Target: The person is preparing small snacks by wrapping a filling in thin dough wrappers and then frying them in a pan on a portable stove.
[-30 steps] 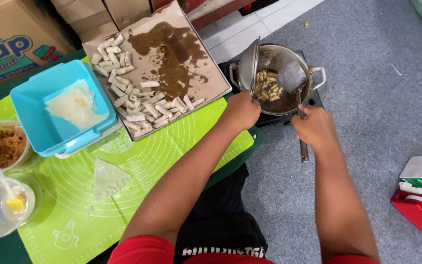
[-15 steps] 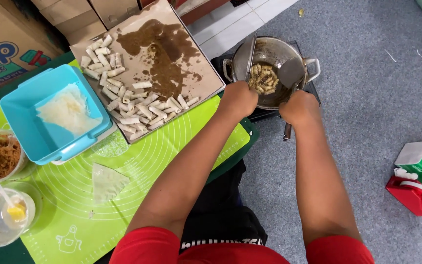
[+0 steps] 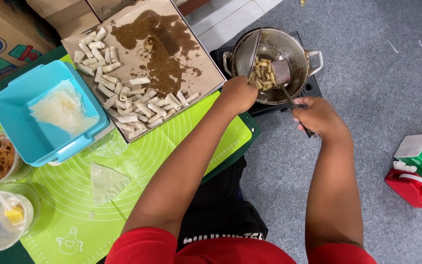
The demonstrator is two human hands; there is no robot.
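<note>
Frying underway: right hand (image 3: pixel 318 116) gripping spatula (image 3: pixel 282 72), stirring rolls (image 3: pixel 262 76) in wok (image 3: pixel 296 54); left hand (image 3: pixel 240 93) fisted at wok's 8 o'clock, holding strainer (image 3: pixel 254 49). Next: scoop gently.

Dull, stained metal pan (image 3: pixel 296 54), glossy blue plastic tub (image 3: pixel 25 139), smooth green silicone mat (image 3: pixel 152 161), rough cardboard tray (image 3: pixel 201 68).

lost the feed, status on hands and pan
Left hand at pan rim. Right hand grips spatula, blade among rolls. Nothing blocking.
</note>
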